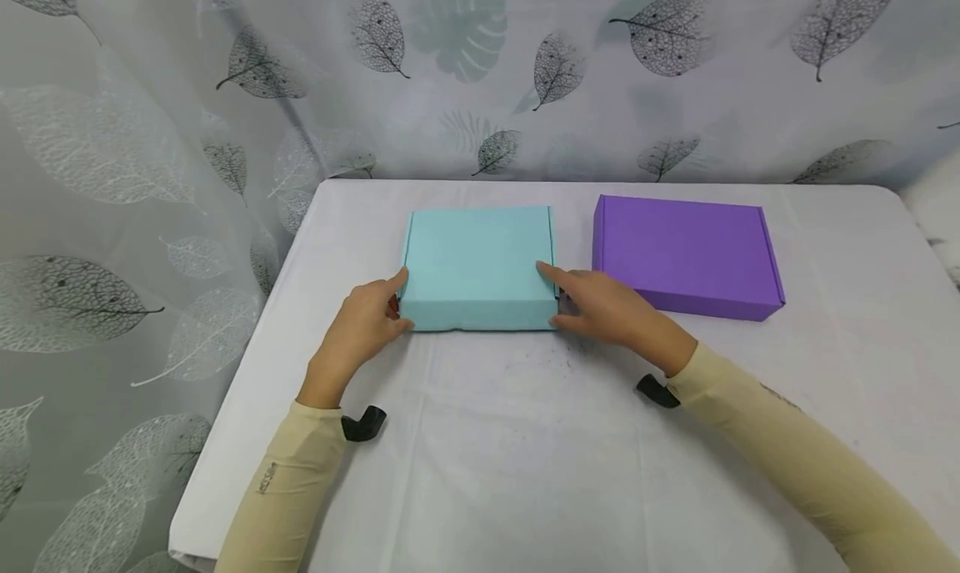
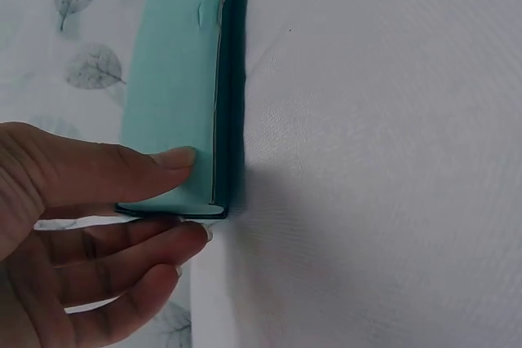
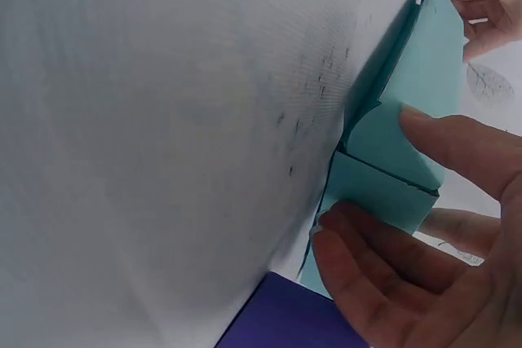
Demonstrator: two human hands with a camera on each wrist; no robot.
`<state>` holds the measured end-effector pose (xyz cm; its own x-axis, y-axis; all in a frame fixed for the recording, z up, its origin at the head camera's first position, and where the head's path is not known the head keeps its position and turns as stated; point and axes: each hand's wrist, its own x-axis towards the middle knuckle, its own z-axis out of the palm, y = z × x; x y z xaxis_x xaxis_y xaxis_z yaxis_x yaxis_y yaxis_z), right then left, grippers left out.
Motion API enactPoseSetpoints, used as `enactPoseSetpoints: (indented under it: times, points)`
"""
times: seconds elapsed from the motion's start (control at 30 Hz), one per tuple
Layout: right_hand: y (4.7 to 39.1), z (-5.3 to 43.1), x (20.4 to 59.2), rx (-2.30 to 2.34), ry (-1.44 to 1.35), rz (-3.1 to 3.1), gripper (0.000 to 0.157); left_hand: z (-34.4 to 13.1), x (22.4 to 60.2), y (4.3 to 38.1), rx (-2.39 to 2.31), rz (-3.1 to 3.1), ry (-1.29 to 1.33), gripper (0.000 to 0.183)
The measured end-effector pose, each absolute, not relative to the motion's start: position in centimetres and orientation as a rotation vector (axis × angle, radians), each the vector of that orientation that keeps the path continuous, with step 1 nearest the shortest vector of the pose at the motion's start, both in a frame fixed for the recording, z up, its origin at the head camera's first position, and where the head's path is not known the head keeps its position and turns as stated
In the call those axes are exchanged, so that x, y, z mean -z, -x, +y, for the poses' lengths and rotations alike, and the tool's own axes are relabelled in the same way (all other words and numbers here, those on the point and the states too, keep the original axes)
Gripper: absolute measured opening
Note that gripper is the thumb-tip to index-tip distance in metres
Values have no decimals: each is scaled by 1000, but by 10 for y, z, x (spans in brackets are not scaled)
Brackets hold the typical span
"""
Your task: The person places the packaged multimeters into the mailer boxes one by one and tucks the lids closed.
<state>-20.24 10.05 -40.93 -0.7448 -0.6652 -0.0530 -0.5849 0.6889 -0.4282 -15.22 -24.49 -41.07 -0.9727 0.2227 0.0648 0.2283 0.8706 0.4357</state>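
Observation:
A light teal cardboard box (image 1: 478, 252) lies on the white tabletop with its lid down. My left hand (image 1: 363, 316) grips its near left corner; in the left wrist view the thumb (image 2: 163, 170) lies on the front flap and the fingers are at the end face. On the opposite side my right hand (image 1: 603, 304) holds the near right corner. In the right wrist view its thumb (image 3: 436, 138) is on the front flap, while curled fingers touch the side wall (image 3: 377, 189). The inside of the box is hidden.
A closed purple box (image 1: 690, 252) sits just right of the teal one, close to my right hand. Leaf-patterned curtains (image 1: 457, 72) hang behind the table and along its left side. Black curved pieces stick out at both wrists. The white cloth (image 1: 510, 456) has faint creases.

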Motion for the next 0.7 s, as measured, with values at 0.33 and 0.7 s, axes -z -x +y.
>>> enactPoseSetpoints:
  times: [0.33, 0.7]
  points:
    - [204, 94, 411, 446, 1097, 2795, 75, -231, 407, 153, 329, -3050, 313, 72]
    - [201, 90, 414, 302, 1205, 2886, 69, -225, 408, 155, 120, -2957, 346, 63]
